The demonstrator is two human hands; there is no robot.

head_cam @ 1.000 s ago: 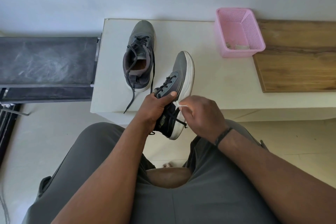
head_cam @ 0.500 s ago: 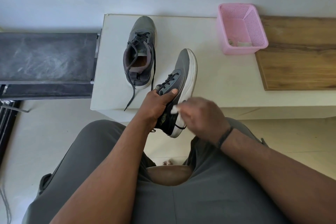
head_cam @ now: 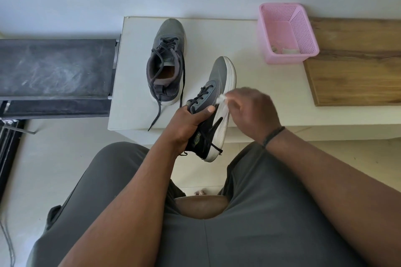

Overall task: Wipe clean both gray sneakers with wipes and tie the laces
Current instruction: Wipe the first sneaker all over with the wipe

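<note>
On the white surface [head_cam: 249, 54] one sneaker [head_cam: 168, 60] waits at eleven o'clock — your left hand [head_cam: 186, 123] clutches the other sneaker [head_cam: 217, 93], toe toward twelve, right hand [head_cam: 251, 110] pinching the wipe [head_cam: 221, 99] against its sole.

Home: tiled floor [head_cam: 65, 154], pink basket [head_cam: 288, 52].

No text, brand, number or sign can be read anywhere. A small greenish mark is seen on the dark heel side of the held sneaker [head_cam: 213, 102], beside the left hand [head_cam: 184, 128], but it is too blurred to be made out.
</note>
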